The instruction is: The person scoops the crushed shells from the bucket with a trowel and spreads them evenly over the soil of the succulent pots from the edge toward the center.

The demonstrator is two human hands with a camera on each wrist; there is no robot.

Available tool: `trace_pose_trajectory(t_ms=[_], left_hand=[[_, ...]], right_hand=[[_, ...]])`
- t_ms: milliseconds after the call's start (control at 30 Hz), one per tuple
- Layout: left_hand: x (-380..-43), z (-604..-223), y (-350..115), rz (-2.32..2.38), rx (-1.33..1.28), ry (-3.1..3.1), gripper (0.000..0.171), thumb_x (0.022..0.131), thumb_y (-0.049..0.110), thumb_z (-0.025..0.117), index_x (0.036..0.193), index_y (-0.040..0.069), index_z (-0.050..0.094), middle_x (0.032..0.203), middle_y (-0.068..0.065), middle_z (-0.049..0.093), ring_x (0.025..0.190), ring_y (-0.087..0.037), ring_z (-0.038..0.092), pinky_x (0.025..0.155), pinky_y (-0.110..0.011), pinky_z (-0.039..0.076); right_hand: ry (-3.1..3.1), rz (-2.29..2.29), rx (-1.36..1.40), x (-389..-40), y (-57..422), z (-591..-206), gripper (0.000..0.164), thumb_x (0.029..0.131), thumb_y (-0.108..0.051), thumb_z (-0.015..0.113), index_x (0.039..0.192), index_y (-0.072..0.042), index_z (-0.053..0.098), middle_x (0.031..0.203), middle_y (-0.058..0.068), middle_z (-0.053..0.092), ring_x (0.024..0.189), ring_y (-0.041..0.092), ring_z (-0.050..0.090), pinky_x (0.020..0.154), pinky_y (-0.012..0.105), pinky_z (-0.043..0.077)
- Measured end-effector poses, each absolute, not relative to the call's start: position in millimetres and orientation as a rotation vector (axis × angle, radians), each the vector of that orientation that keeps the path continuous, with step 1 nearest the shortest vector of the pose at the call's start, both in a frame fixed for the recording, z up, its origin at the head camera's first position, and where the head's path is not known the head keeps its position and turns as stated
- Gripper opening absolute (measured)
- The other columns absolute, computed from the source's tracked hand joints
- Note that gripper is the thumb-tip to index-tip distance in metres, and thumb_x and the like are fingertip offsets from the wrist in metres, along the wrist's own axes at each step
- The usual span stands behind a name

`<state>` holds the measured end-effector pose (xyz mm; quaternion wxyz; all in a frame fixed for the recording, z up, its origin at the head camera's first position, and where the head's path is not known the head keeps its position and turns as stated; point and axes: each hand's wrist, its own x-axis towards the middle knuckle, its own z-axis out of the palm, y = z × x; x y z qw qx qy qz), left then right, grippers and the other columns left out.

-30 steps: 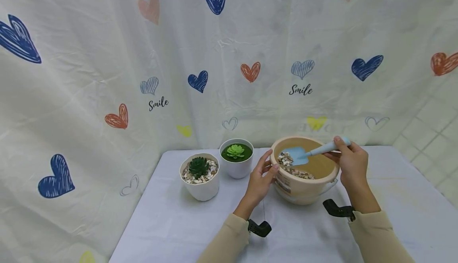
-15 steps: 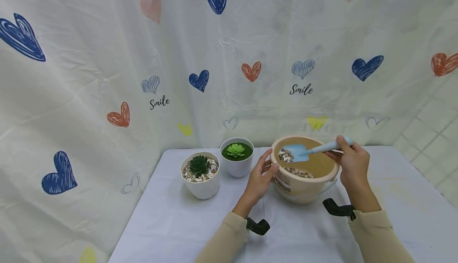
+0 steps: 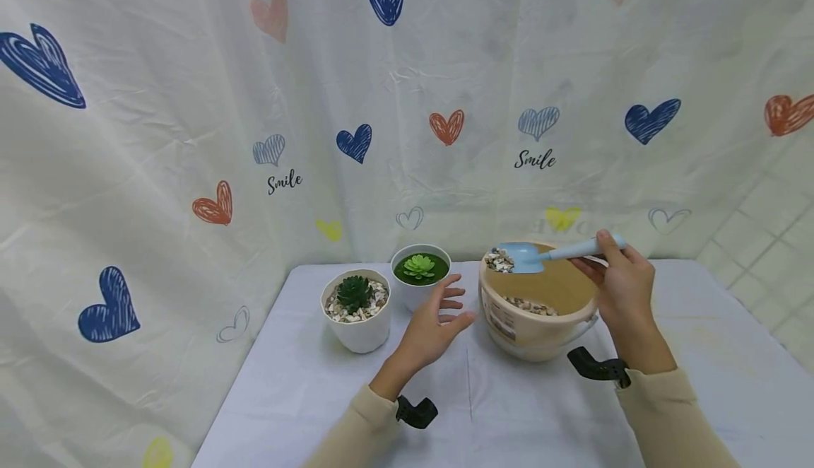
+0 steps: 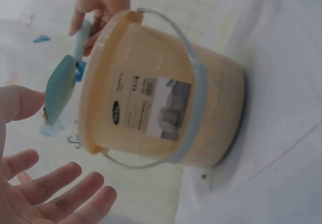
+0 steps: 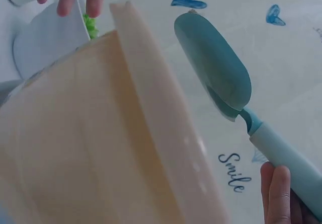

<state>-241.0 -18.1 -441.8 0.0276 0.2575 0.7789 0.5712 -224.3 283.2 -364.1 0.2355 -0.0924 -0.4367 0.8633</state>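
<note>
My right hand (image 3: 626,288) grips the handle of a light blue trowel (image 3: 526,257), whose blade bears a small heap of pebbles (image 3: 499,261) at the bucket's left rim. The right wrist view catches the underside of the trowel (image 5: 216,63) above that rim. Below it stands a beige bucket (image 3: 534,337) with more pebbles (image 3: 531,306) at the bottom. Fingers spread, my left hand (image 3: 426,334) is apart from the bucket, between it and the white pots. In the left wrist view the left hand (image 4: 50,194) holds nothing.
A white pot (image 3: 362,337) with a dark green succulent (image 3: 353,294) in pebbles stands at the left. Behind it is another white pot (image 3: 416,295) with a bright green succulent (image 3: 419,267). A heart-print curtain (image 3: 483,51) hangs behind the white-covered table (image 3: 305,397).
My left hand has let go of the bucket's rim and moved left. The loaded trowel has risen and shifted slightly left, from inside the bucket to its rim.
</note>
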Motion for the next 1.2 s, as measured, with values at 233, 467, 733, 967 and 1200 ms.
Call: trace_pose_trajectory(t_ms=[233, 467, 733, 967, 1200], left_hand=[[-244, -421, -66, 1.78, 1.04, 2.816, 0.042, 0.096, 0.023, 0.07, 0.136, 0.021, 0.059, 0.125, -0.001, 0.068, 0.112, -0.02, 0.068, 0.096, -0.04, 0.057], [-261, -415, -123, 1.414, 1.23, 3.477, 0.043, 0.085, 0.025, 0.076, 0.126, 0.013, 0.067, 0.118, -0.003, 0.07, 0.11, -0.023, 0.064, 0.089, -0.043, 0.055], [-274, -437, -171, 1.225, 0.731, 3.531, 0.088, 0.07, 0.057, 0.087, 0.143, 0.02, 0.053, 0.137, -0.008, 0.058, 0.127, -0.031, 0.052, 0.103, -0.055, 0.045], [-277, -461, -189, 1.183, 0.362, 3.379, 0.125, 0.055, 0.081, 0.083, 0.158, 0.03, 0.034, 0.157, -0.005, 0.042, 0.144, -0.033, 0.041, 0.108, -0.063, 0.041], [-278, -474, -192, 1.4, 0.207, 3.189, 0.136, 0.052, 0.076, 0.089, 0.161, 0.044, 0.013, 0.161, -0.01, 0.036, 0.144, -0.038, 0.042, 0.105, -0.068, 0.042]], right_hand=[[-1.276, 2.395, -0.188, -231, 256, -355, 0.023, 0.094, -0.025, 0.073, 0.102, -0.004, 0.068, 0.096, 0.006, 0.066, 0.072, 0.02, 0.076, 0.072, 0.03, 0.062], [-1.38, 2.425, -0.204, -244, 228, -357, 0.026, 0.094, -0.03, 0.072, 0.102, -0.005, 0.065, 0.092, 0.004, 0.067, 0.073, 0.018, 0.075, 0.076, 0.028, 0.061], [-1.534, 2.405, -0.219, -257, 198, -364, 0.028, 0.1, -0.032, 0.065, 0.106, -0.005, 0.06, 0.093, 0.002, 0.066, 0.079, 0.015, 0.074, 0.079, 0.027, 0.061], [-1.607, 2.386, -0.278, -267, 173, -370, 0.034, 0.098, -0.038, 0.066, 0.11, -0.007, 0.059, 0.096, 0.002, 0.066, 0.083, 0.014, 0.075, 0.081, 0.027, 0.061], [-1.68, 2.326, -0.235, -272, 153, -370, 0.035, 0.101, -0.036, 0.062, 0.112, -0.004, 0.058, 0.097, 0.002, 0.064, 0.082, 0.012, 0.075, 0.08, 0.027, 0.061]])
